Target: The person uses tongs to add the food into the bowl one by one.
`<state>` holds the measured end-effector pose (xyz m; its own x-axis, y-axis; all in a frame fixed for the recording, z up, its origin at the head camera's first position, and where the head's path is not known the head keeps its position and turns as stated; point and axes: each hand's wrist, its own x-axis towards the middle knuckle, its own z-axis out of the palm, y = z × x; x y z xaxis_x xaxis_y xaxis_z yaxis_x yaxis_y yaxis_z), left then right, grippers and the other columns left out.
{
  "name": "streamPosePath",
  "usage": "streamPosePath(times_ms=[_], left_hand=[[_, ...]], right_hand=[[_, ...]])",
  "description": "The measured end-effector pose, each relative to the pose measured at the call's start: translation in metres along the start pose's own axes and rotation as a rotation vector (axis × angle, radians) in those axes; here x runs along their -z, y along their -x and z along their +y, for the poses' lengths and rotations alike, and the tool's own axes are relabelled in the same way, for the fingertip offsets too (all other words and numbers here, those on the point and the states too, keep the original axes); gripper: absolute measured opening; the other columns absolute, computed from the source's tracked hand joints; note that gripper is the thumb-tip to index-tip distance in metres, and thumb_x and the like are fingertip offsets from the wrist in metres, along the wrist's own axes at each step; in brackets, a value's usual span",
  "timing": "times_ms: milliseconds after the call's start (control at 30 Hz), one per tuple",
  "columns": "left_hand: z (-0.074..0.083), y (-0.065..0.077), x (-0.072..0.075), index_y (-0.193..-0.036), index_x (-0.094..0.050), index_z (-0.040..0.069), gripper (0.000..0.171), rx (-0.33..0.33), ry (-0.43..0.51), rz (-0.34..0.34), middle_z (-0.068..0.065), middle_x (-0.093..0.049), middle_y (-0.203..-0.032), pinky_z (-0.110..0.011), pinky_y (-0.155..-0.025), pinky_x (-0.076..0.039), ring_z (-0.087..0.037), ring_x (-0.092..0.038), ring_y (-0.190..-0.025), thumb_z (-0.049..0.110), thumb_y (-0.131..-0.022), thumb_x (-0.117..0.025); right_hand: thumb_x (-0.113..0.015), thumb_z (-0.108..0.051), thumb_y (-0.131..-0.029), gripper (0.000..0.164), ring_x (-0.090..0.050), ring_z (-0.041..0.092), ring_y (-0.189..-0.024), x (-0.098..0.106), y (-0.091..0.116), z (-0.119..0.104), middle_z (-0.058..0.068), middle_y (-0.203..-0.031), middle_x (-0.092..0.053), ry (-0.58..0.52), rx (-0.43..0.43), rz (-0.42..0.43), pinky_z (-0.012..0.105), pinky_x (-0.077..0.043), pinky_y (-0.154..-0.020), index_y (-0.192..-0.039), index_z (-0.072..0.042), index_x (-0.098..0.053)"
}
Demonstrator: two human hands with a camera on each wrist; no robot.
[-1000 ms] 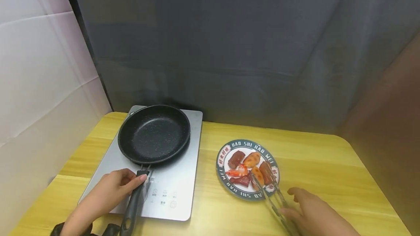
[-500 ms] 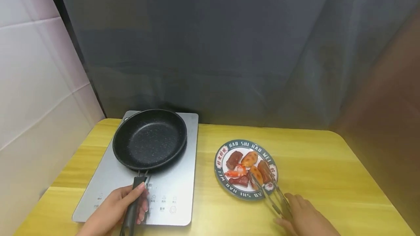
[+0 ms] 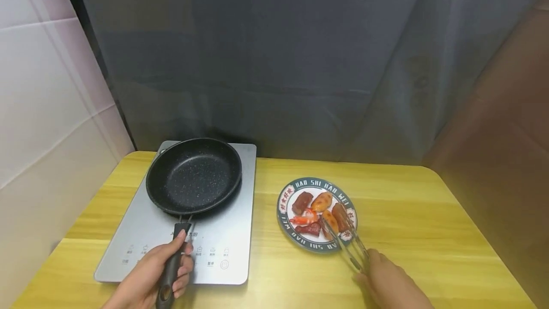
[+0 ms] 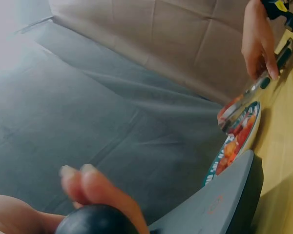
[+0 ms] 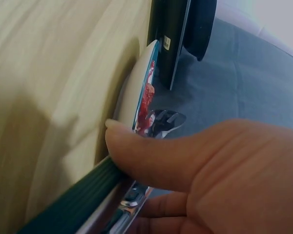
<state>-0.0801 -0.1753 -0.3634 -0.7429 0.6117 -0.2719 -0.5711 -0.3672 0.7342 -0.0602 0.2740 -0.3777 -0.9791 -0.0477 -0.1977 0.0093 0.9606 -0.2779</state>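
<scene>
My left hand (image 3: 150,268) grips the black handle (image 3: 172,266) of a frying pan (image 3: 195,175), fingers curled beneath and thumb on top. Nothing lies in the pan, which sits over a flat silver induction cooker (image 3: 238,232). In my right hand (image 3: 390,278) is a pair of tongs (image 5: 73,202) with dark green strips along the arms. Their tips reach over a round plate (image 3: 284,223), on either side of a yellow spotted piece (image 3: 329,222) and a brown sausage-like piece (image 3: 340,216).
Also on the plate are an orange-red shrimp (image 3: 302,220), a dark red meat piece (image 3: 310,229), a brown piece (image 3: 302,203) and another yellow piece (image 3: 321,201). Dark cloth (image 3: 266,61) hangs behind the wooden table (image 3: 411,213), with pale cloth (image 3: 47,85) at left.
My left hand has gone from pinching the handle's top to wrapping its fingers round it. The tongs stay over the plate with slight movement. The view has shifted a little.
</scene>
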Motion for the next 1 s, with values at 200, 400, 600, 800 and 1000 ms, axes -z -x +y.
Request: streamPosePath(times_ms=[200,400,600,800,1000], left_hand=[[-0.002,-0.001,0.000,-0.091,-0.043,0.012,0.034,-0.030,0.065,-0.064,0.004,-0.041,-0.067,-0.019,-0.045,-0.040,-0.006,-0.039,-0.050,0.038,-0.106,-0.028],[-0.004,-0.002,-0.001,-0.090,-0.044,0.012,0.033,-0.050,0.068,-0.079,0.004,-0.041,-0.067,-0.019,-0.045,-0.040,-0.006,-0.038,-0.049,0.037,-0.106,-0.029],[-0.003,0.000,-0.004,-0.090,-0.043,0.011,0.032,-0.041,0.068,-0.020,0.004,-0.041,-0.066,-0.019,-0.043,-0.039,-0.006,-0.038,-0.048,0.037,-0.106,-0.031],[0.001,0.000,-0.008,-0.093,-0.037,0.010,0.032,-0.031,-0.021,0.065,0.004,-0.039,-0.066,-0.018,-0.042,-0.038,-0.005,-0.039,-0.048,0.040,-0.105,-0.032],[-0.002,0.000,-0.008,-0.093,-0.037,0.011,0.033,-0.030,-0.055,0.092,0.004,-0.039,-0.066,-0.018,-0.042,-0.038,-0.005,-0.039,-0.049,0.041,-0.105,-0.031]], right_hand=[[-0.066,-0.018,-0.090,0.032,-0.057,0.019,-0.072,0.007,0.000,-0.002,0.008,-0.084,-0.055,0.000,0.037,0.042,0.042,-0.054,-0.066,-0.108,0.003,-0.050],[-0.064,-0.014,-0.092,0.039,-0.062,0.027,-0.085,0.016,0.006,-0.001,0.013,-0.102,-0.059,-0.007,0.144,0.272,0.049,-0.054,-0.072,-0.124,0.003,-0.049],[-0.056,-0.026,-0.098,0.046,-0.062,0.040,-0.090,0.026,0.008,0.003,0.022,-0.110,-0.058,0.025,0.106,0.342,0.057,-0.051,-0.070,-0.131,0.004,-0.045],[-0.052,-0.031,-0.100,0.051,-0.056,0.052,-0.099,0.031,0.009,0.008,0.032,-0.116,-0.055,0.059,0.019,0.294,0.064,-0.047,-0.073,-0.133,0.007,-0.044],[-0.050,-0.037,-0.100,0.055,-0.058,0.053,-0.090,0.030,0.011,0.008,0.033,-0.112,-0.056,0.093,-0.024,0.249,0.064,-0.047,-0.067,-0.133,0.007,-0.044]])
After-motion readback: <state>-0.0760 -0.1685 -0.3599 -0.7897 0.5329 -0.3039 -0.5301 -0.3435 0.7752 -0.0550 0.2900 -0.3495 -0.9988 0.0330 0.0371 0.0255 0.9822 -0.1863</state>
